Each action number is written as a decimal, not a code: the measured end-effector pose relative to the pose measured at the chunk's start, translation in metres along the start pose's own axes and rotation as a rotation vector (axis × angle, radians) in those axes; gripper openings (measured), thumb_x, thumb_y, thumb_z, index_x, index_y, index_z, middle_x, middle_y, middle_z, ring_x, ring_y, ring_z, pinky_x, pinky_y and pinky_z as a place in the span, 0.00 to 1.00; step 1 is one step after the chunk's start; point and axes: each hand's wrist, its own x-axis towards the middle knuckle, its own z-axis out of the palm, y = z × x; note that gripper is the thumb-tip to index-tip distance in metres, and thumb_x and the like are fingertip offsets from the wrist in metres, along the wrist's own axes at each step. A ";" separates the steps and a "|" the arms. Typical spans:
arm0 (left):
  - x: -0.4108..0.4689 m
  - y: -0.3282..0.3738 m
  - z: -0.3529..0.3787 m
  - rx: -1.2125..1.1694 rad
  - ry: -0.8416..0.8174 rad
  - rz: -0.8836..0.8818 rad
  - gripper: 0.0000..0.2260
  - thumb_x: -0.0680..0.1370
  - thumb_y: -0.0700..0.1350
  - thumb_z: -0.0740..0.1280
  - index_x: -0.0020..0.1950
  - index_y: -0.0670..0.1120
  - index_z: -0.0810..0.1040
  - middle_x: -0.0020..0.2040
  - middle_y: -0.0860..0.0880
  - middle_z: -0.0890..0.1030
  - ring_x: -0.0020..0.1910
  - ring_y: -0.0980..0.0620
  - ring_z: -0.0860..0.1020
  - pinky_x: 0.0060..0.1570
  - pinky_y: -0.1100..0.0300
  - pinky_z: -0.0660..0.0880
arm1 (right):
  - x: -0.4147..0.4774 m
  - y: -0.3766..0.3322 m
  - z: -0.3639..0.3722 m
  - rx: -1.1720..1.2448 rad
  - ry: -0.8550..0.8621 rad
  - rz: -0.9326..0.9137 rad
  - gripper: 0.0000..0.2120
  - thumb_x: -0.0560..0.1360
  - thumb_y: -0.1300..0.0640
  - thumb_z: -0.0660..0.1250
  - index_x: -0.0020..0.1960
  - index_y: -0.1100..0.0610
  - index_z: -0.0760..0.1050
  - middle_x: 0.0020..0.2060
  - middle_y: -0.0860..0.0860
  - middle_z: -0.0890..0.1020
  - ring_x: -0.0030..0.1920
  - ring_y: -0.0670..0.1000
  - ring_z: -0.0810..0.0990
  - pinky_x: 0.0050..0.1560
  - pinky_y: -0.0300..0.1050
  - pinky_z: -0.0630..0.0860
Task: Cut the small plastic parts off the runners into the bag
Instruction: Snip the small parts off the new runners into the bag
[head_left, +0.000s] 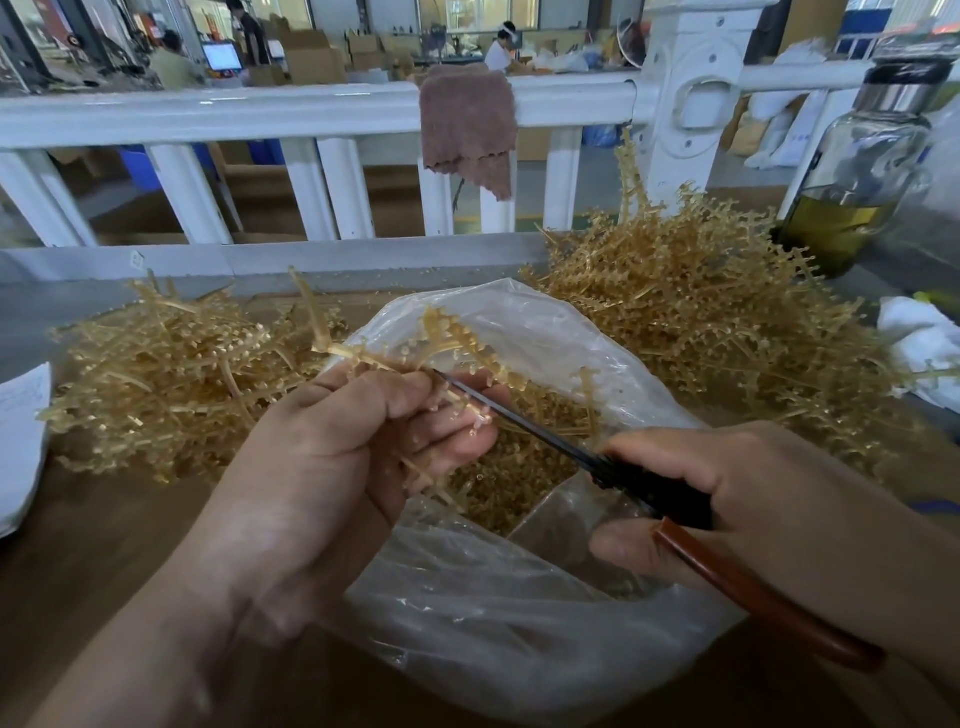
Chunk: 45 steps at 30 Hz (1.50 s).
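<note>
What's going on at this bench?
A person is trimming molded parts by hand. The left hand grips a runner over an open bag, and the right hand holds snips with the blades at the runner. Loose parts already lie in the bag. Piles of runners sit to the left and right; whether either pile is already trimmed is unclear.

Amber runner (363, 357) held over open clear bag (519, 623); cut parts (509, 483) inside; cutter (519, 418) blades against runner.
</note>
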 end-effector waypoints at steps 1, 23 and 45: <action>0.001 -0.001 0.001 0.029 -0.007 0.007 0.13 0.68 0.37 0.70 0.44 0.26 0.80 0.44 0.28 0.83 0.40 0.42 0.85 0.39 0.54 0.84 | 0.000 0.000 0.000 -0.013 0.011 -0.008 0.29 0.67 0.22 0.56 0.51 0.44 0.75 0.36 0.41 0.80 0.34 0.42 0.78 0.37 0.40 0.73; -0.002 -0.002 0.008 0.104 -0.035 0.005 0.04 0.67 0.37 0.72 0.33 0.40 0.85 0.36 0.40 0.85 0.34 0.48 0.85 0.37 0.54 0.83 | -0.001 0.000 0.000 -0.092 0.052 -0.059 0.21 0.71 0.30 0.63 0.43 0.49 0.75 0.31 0.46 0.76 0.31 0.46 0.75 0.32 0.39 0.68; 0.003 -0.006 0.000 0.103 -0.032 -0.037 0.11 0.66 0.36 0.72 0.44 0.31 0.83 0.45 0.31 0.84 0.38 0.42 0.85 0.38 0.54 0.83 | 0.000 0.000 0.001 -0.046 -0.007 -0.051 0.30 0.70 0.23 0.55 0.45 0.49 0.75 0.34 0.43 0.78 0.32 0.43 0.77 0.34 0.33 0.69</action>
